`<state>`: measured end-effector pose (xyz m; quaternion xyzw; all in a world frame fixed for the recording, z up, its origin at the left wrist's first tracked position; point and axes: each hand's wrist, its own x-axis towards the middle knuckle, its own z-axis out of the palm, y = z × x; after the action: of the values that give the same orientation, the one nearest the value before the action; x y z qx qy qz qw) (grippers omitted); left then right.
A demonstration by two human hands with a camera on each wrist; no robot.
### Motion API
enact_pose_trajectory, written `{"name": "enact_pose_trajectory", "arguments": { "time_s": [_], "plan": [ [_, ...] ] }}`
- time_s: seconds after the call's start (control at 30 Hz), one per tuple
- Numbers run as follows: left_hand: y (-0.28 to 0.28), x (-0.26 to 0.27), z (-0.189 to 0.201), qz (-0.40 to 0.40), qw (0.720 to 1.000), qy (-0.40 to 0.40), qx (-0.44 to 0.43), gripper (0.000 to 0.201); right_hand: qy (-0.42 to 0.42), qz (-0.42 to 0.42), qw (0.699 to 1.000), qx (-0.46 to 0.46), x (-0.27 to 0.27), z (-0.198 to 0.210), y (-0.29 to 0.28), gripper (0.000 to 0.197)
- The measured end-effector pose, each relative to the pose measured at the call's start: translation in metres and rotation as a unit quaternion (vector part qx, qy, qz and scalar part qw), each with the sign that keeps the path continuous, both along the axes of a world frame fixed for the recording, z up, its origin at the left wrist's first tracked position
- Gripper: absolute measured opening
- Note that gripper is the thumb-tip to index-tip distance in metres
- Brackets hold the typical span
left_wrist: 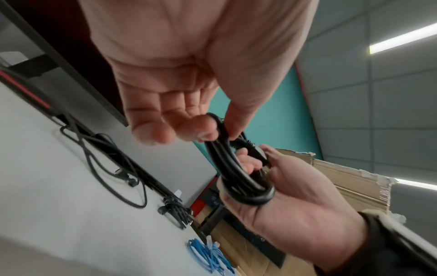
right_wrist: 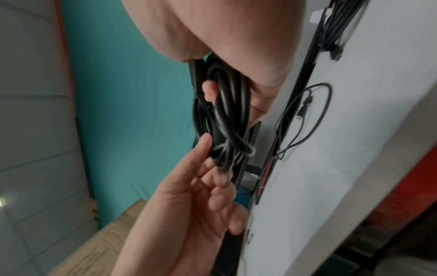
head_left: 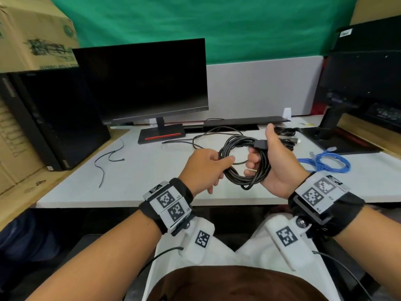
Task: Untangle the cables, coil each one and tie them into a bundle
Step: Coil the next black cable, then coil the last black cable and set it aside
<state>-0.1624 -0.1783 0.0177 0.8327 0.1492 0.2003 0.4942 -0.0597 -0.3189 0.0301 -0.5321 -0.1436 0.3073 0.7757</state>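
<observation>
Head view: black cable (head_left: 243,164) coiled, held above desk (head_left: 134,183), left hand (head_left: 204,168) pinching one side, right hand (head_left: 275,168) curled round other. Blue cable (head_left: 329,161) coiled, another black coil (head_left: 286,135) behind. Loose cable (head_left: 208,135) left; bundling undone.

— What is going unseen here?
— The right hand (head_left: 275,168) is covering the far side of the black coil (head_left: 243,161). The cardboard box (head_left: 32,33) is running off the upper left edge, its print blurring beyond reading.
— And lower right in the left wrist view?
— The blue cable (left_wrist: 208,259) is getting cut by the bottom edge.
</observation>
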Motion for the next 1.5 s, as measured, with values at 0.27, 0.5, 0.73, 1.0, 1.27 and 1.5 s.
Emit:
{"name": "enact_pose_trajectory", "arguments": {
  "time_s": [0.27,0.5,0.73,1.0,1.27,1.5],
  "plan": [
    [0.032,0.032,-0.026,0.012,0.996,0.062,-0.058,0.039,-0.169,0.017,0.968,-0.185,0.031,-0.037,-0.005,0.036],
    [0.029,0.083,-0.042,-0.023,0.99,0.106,-0.085,0.037,-0.114,-0.047,0.971,-0.205,0.066,-0.041,-0.014,0.023],
    [0.054,0.159,-0.03,-0.09,0.973,0.146,0.155,0.042,-0.059,-0.121,0.968,-0.213,0.13,-0.025,-0.015,0.013],
    [0.09,0.225,-0.038,-0.104,0.888,0.327,0.306,0.086,0.019,-0.177,0.959,-0.221,0.222,-0.022,0.053,0.008],
    [0.098,0.224,-0.045,-0.141,0.856,0.361,0.342,0.102,-0.161,-0.17,0.865,-0.443,0.249,-0.035,0.075,0.028],
    [0.091,0.204,-0.04,-0.184,0.842,0.354,0.363,0.044,-0.194,-0.023,0.829,-0.524,0.214,-0.029,0.076,0.027]
  ]
}}
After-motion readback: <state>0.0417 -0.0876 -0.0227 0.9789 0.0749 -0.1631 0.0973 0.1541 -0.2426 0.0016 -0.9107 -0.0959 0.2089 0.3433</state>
